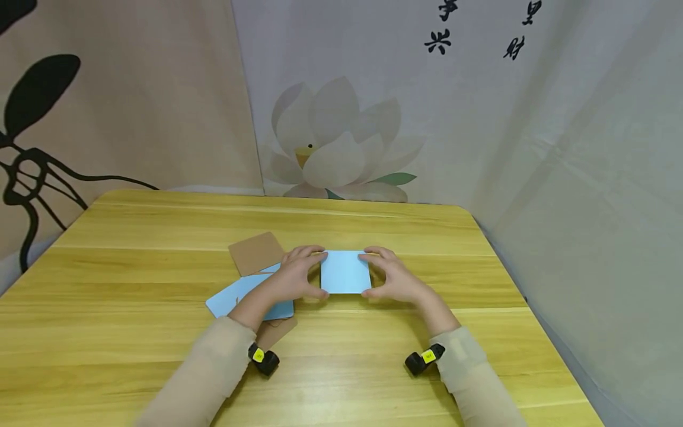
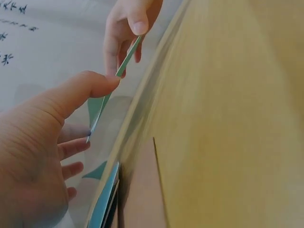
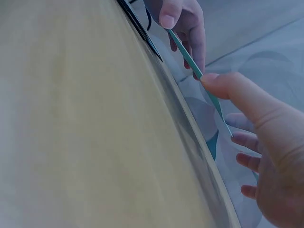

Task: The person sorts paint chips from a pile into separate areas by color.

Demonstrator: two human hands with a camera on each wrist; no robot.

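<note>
A light blue rectangular piece of paper or thin card (image 1: 345,273) is held up between two hands above the wooden table. My left hand (image 1: 296,277) pinches its left side, thumb at the near corner and fingers at the far one. On the right side, my right hand (image 1: 397,280) grips it the same way. Seen nearly edge-on in the left wrist view, the blue card (image 2: 127,61) looks thin and slightly bent. The right wrist view also shows the card (image 3: 187,58) with a thumb on its near edge.
Partly under the left forearm lie blue sheets (image 1: 229,298) with brown cards (image 1: 257,254) around them. The wooden table (image 1: 347,379) reaches back to a printed cloth curtain (image 1: 341,142). Small black devices (image 1: 264,360) are strapped to both wrists.
</note>
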